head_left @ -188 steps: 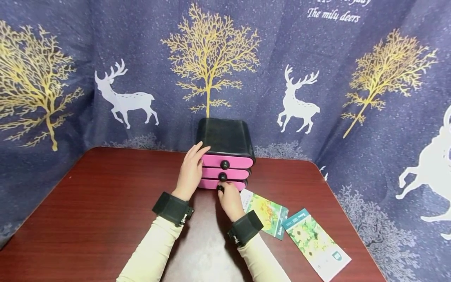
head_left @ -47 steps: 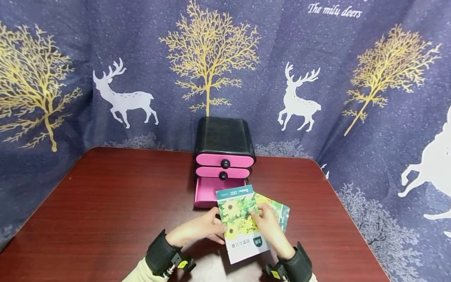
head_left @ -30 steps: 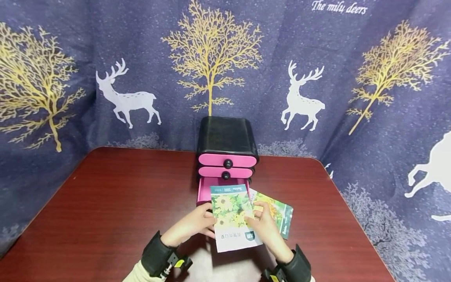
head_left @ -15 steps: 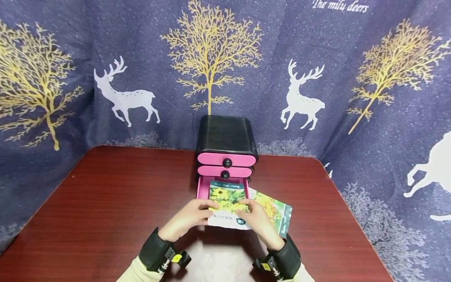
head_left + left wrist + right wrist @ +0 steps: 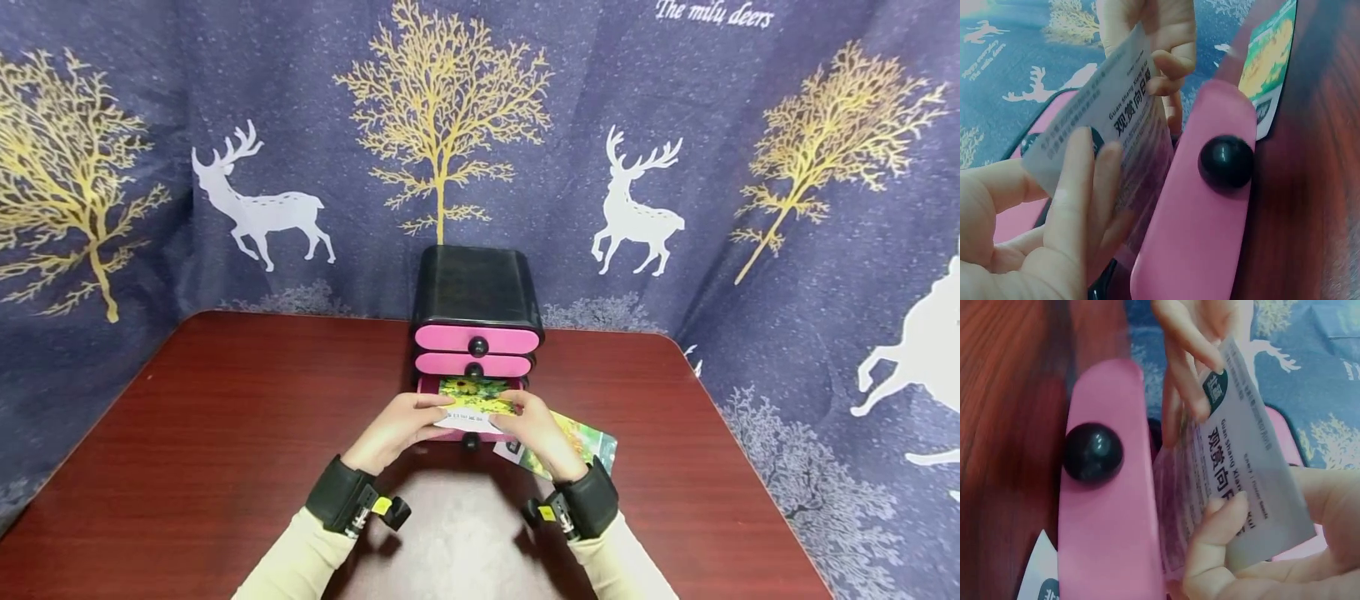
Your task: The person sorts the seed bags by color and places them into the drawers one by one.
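Observation:
A flower seed packet (image 5: 468,418) with yellow blooms and a white end is tilted into the pulled-out bottom drawer of a small black chest of drawers (image 5: 477,287). My left hand (image 5: 396,427) pinches the packet's left edge, and my right hand (image 5: 536,427) pinches its right edge. Both wrist views show the packet (image 5: 1129,106) slanting behind the pink drawer front (image 5: 1110,531), its far end out of sight inside. The round black knob (image 5: 1227,162) on that front is untouched.
A second seed packet (image 5: 592,442) lies on the red-brown table (image 5: 262,433), right of the drawer and partly under my right hand. Two upper pink drawers (image 5: 442,337) are closed. A blue cloth (image 5: 300,100) with deer and trees hangs behind the table.
Earlier the bottom drawer was closed, my right hand at its knob and this packet on the table. Both hands have since brought the packet forward and lowered its far end into the pulled-out drawer.

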{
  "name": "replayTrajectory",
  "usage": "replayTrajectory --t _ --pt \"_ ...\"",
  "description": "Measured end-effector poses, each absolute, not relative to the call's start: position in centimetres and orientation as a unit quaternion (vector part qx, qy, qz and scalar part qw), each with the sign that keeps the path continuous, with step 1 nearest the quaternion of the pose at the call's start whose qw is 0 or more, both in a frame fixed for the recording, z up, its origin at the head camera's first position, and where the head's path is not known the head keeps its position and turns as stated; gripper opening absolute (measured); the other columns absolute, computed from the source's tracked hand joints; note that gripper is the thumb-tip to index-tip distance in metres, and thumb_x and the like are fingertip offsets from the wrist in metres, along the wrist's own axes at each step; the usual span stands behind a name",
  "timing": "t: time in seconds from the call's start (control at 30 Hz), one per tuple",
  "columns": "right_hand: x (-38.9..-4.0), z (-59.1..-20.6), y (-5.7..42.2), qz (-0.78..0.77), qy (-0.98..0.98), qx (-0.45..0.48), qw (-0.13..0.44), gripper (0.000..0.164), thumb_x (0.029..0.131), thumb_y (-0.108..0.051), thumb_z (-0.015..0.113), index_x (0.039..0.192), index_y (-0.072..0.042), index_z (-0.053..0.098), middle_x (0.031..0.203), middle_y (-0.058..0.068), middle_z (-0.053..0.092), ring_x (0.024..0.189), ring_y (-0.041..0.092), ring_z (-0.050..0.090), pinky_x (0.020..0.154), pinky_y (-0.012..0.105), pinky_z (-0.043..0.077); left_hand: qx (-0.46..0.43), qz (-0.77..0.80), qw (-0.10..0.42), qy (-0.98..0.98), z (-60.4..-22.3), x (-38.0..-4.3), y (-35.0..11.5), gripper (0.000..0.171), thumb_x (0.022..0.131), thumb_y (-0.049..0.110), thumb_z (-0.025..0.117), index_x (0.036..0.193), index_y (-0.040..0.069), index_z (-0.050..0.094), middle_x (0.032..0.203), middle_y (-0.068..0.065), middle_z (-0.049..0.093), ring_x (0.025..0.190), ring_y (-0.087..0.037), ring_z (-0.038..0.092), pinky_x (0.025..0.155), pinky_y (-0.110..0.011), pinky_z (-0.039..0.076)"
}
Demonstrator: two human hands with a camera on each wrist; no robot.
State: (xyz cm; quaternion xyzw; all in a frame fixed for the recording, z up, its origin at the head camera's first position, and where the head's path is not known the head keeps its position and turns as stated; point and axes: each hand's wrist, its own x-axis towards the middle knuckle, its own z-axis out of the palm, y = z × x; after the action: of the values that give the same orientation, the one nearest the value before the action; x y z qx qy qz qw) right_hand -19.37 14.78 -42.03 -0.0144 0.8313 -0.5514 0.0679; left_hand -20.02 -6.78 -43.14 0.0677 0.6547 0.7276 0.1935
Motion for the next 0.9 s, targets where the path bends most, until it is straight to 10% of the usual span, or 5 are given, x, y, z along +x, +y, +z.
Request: replayTrajectory --t 0.37,0.53,0.7,0.9 --pt "-21.7 -42.5 13.4 -0.418 0.908 -0.036 -0.010 0.039 0.074 -0.003 0.066 0.111 0.010 0.061 0.110 0.024 0.063 0.101 0.033 0.058 0.088 0.044 0.048 -0.002 0.666 0.112 0.737 -43.8 -21.6 -6.1 0.037 0.086 -0.004 0.051 0.123 -0.008 0.056 0.121 -0.025 0.057 0.088 -0.015 0.061 0.083 -0.029 0.054" --pt "-22.4 -43.8 12.7 -0.346 0.934 -0.066 -0.055 0.008 0.066 0.005 0.064 0.070 0.010 0.060 0.073 0.016 0.052 0.079 0.028 0.048 0.069 0.033 0.042 0.013 0.593 0.112 0.798 -43.8 -21.7 -5.5 0.036 0.088 0.005 0.052 0.121 -0.004 0.059 0.119 -0.019 0.061 0.098 -0.020 0.059 0.089 -0.037 0.048" --pt "-22.3 -44.4 12.0 -0.271 0.956 -0.086 -0.067 0.027 0.061 0.009 0.060 0.049 -0.005 0.040 0.062 0.008 0.042 0.075 0.024 0.043 0.069 0.032 0.040 0.036 0.553 0.123 0.823 -43.6 -21.6 -5.1 0.036 0.092 0.013 0.048 0.122 -0.004 0.058 0.123 -0.018 0.060 0.103 -0.022 0.056 0.090 -0.036 0.046" --pt "-22.3 -44.3 11.4 -0.174 0.971 -0.136 -0.091 0.021 0.064 0.005 0.062 0.048 -0.003 0.050 0.056 0.011 0.055 0.074 0.034 0.057 0.077 0.042 0.042 0.045 0.546 0.134 0.826 -43.5 -22.0 -4.9 0.038 0.093 0.013 0.045 0.124 -0.007 0.056 0.121 -0.020 0.060 0.100 -0.023 0.057 0.085 -0.029 0.046"
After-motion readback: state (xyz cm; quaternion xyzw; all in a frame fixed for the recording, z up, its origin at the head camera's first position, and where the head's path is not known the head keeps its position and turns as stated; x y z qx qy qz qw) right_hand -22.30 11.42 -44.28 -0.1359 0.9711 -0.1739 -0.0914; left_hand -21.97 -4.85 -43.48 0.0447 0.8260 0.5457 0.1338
